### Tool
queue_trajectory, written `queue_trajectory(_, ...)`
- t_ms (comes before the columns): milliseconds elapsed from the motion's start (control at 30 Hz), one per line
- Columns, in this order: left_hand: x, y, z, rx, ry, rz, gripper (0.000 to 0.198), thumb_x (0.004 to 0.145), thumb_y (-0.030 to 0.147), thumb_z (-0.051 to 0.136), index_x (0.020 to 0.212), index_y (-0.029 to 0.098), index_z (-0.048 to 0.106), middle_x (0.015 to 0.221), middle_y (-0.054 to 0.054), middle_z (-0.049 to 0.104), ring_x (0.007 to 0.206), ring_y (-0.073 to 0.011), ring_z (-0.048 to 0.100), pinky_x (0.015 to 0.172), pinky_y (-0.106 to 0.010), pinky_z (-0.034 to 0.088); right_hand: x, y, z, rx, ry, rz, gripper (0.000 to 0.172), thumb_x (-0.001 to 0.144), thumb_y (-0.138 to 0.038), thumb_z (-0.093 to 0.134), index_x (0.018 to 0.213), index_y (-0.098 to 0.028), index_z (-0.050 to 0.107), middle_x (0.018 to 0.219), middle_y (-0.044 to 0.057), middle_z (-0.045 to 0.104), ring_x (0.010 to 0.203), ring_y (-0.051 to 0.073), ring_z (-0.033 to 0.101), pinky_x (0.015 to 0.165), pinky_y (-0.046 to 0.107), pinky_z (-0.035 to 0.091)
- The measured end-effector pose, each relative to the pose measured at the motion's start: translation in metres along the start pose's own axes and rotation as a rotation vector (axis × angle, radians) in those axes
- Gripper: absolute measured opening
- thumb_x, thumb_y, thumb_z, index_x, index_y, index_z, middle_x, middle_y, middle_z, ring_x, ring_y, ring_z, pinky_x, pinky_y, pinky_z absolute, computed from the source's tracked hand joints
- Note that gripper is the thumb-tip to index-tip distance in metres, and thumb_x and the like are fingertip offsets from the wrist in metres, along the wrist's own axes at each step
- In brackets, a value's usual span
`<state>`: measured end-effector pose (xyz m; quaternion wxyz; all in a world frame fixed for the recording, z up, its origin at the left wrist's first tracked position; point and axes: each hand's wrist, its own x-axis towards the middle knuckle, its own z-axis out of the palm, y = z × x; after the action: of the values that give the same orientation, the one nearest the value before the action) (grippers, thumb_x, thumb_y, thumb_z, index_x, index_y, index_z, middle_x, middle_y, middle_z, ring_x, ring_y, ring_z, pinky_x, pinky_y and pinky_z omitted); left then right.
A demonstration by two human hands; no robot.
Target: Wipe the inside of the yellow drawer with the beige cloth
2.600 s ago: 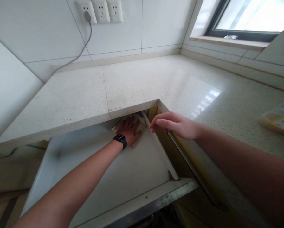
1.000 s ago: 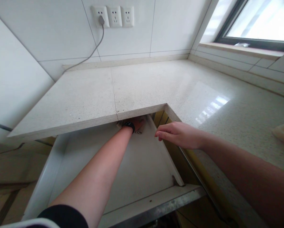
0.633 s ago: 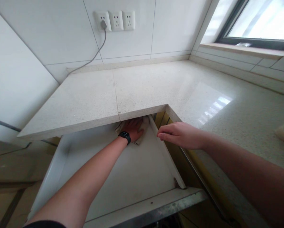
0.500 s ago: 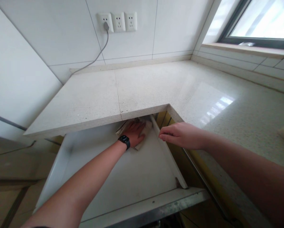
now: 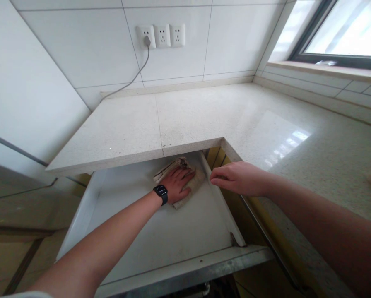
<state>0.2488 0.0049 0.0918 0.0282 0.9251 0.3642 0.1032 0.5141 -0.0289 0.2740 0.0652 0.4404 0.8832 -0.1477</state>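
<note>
My left hand, with a black watch at the wrist, lies flat with spread fingers on a folded beige cloth. It presses the cloth against the floor of a pulled-out white drawer, near the back under the counter edge. Dark stains show on the cloth's far corner. My right hand is loosely curled with no object visible in it. It hovers by the drawer's right side wall, close to the counter's inner corner.
The pale speckled countertop overhangs the back of the drawer and runs along the right. Wall sockets hold a plug with a grey cord. A window is at upper right, a white cabinet panel at left.
My left hand and the cloth have come slightly out from beneath the counter edge, toward me. The right hand stays nearly in place. The view has tilted up a little.
</note>
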Motion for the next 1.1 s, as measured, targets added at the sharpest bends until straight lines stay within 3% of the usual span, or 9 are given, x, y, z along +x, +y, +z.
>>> queue_trajectory(233, -0.008, 0.003, 0.001, 0.01, 0.033, -0.012, 0.064, 0.095, 0.047, 0.05, 0.155, 0.028, 0.039, 0.169, -0.006, 0.016, 0.149, -0.0282, 0.027, 0.123, -0.045, 0.021, -0.001, -0.001, 0.0, -0.04, -0.003, -0.011, 0.036, 0.1, -0.05, 0.042, 0.103, -0.028, 0.069, 0.097, 0.004, 0.076, 0.087, 0.024, 0.068, 0.065, 0.031, 0.035)
queue_trajectory(400, -0.005, 0.005, 0.005, 0.01, -0.029, 0.09, 0.065, 0.099, 0.042, 0.042, 0.159, 0.023, 0.03, 0.166, -0.002, 0.027, 0.151, -0.0245, 0.025, 0.126, -0.049, 0.01, -0.001, -0.001, 0.002, -0.056, -0.005, -0.012, 0.036, 0.099, -0.051, 0.043, 0.104, -0.027, 0.07, 0.096, 0.005, 0.076, 0.086, 0.024, 0.068, 0.065, 0.031, 0.036)
queue_trajectory(667, 0.006, 0.002, 0.001, 0.016, -0.019, -0.063, 0.067, 0.093, 0.049, 0.053, 0.156, 0.036, 0.036, 0.167, -0.002, 0.024, 0.152, -0.0286, 0.024, 0.123, -0.053, 0.012, -0.001, 0.001, 0.005, -0.072, -0.011, -0.012, 0.036, 0.098, -0.051, 0.044, 0.105, -0.027, 0.07, 0.096, 0.006, 0.076, 0.088, 0.026, 0.07, 0.065, 0.033, 0.037)
queue_trajectory(800, 0.013, -0.023, -0.001, 0.059, -0.021, -0.256, 0.063, 0.095, 0.052, 0.048, 0.155, 0.036, 0.037, 0.166, -0.001, 0.027, 0.152, -0.0259, 0.022, 0.124, -0.048, 0.012, -0.001, 0.001, 0.005, -0.071, -0.017, -0.019, 0.036, 0.098, -0.05, 0.044, 0.107, -0.027, 0.071, 0.099, 0.007, 0.076, 0.089, 0.026, 0.07, 0.067, 0.033, 0.039)
queue_trajectory(900, 0.004, -0.051, -0.004, 0.098, -0.027, -0.407, 0.062, 0.096, 0.052, 0.043, 0.156, 0.035, 0.034, 0.163, -0.001, 0.033, 0.15, -0.0255, 0.026, 0.122, -0.047, 0.015, -0.002, 0.001, 0.004, -0.057, -0.034, -0.026, 0.036, 0.098, -0.049, 0.044, 0.109, -0.027, 0.071, 0.1, 0.007, 0.076, 0.09, 0.025, 0.069, 0.069, 0.032, 0.041)
queue_trajectory(1100, -0.066, -0.119, -0.025, 0.174, -0.063, -0.677, 0.06, 0.098, 0.051, 0.034, 0.153, 0.029, 0.037, 0.159, -0.007, 0.04, 0.146, -0.0306, 0.031, 0.117, -0.052, 0.023, -0.003, 0.001, 0.005, -0.055, -0.032, -0.029, 0.034, 0.098, -0.047, 0.044, 0.108, -0.027, 0.07, 0.1, 0.007, 0.076, 0.09, 0.026, 0.07, 0.068, 0.033, 0.04)
